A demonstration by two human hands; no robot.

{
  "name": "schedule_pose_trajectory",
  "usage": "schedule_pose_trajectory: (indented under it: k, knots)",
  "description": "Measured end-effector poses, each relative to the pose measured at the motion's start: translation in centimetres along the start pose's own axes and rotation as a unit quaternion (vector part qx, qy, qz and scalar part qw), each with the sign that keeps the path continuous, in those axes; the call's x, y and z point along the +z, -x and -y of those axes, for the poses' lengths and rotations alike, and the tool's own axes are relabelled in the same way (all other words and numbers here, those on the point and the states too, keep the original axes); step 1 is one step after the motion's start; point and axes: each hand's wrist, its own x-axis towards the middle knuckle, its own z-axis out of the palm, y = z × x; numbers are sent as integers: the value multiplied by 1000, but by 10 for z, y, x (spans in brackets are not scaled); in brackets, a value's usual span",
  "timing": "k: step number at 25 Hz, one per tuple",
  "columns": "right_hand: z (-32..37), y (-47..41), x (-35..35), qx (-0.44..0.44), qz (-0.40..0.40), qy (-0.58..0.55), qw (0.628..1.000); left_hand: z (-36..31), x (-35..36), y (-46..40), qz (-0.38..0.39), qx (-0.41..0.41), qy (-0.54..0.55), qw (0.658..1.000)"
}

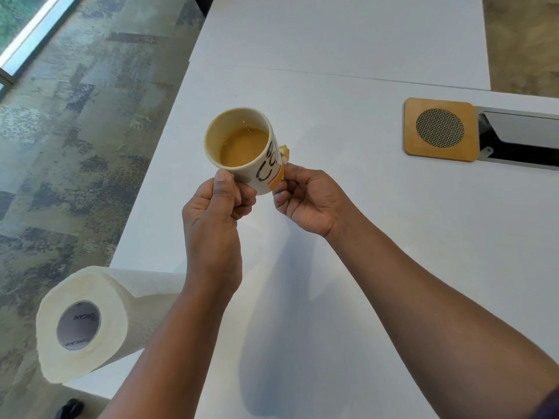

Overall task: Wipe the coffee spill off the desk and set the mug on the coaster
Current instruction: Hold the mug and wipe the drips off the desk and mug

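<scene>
Cream mug (242,149) — in both grips (211,207) (305,198), seemingly above desk (393,237).

Only one view here, worn on the person's head, looking forward and steeply down over the white surface (378,237). It sits close above both forearms, with carpeted floor (75,131) showing along the left.
</scene>
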Motion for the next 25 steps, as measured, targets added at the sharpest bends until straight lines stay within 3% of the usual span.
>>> schedule_pose_trajectory:
  k: [14,25]
  knots:
    - [-32,16,-5,-10,20,-50,998,-4,-2,3,-1,8,0,1000]
    - [-58,20,7,46,16,-19,999,-8,2,10,23,7,14,1000]
